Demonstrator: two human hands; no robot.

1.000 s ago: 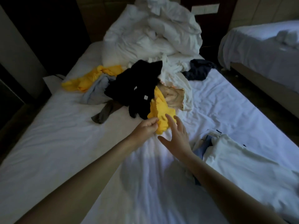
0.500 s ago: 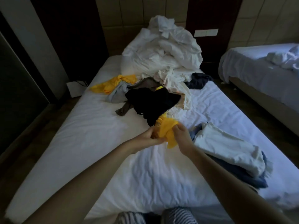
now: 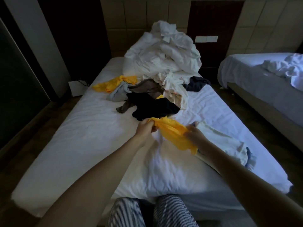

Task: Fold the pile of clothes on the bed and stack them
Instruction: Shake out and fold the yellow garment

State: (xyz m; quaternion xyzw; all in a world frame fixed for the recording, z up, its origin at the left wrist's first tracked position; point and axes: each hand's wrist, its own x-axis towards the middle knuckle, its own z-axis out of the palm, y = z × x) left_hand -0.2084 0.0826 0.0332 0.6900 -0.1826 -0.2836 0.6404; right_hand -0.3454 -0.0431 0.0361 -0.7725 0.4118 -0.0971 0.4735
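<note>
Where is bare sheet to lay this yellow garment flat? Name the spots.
Bare: the bed left of the clothes pile, out to its edge, and the near middle under the yellow garment. Crowded: the folded stack on the right, the duvet at the head.

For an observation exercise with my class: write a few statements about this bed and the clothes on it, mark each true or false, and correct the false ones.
1. The left hand and right hand both grip one yellow garment. True.
2. The black garment lies folded on the stack. False: it lies crumpled in the pile, beyond the hands.
3. A second yellow garment lies at the pile's left edge. True.
4. The white bedding heap sits at the near end of the bed. False: it sits at the far end, by the headboard.
</note>
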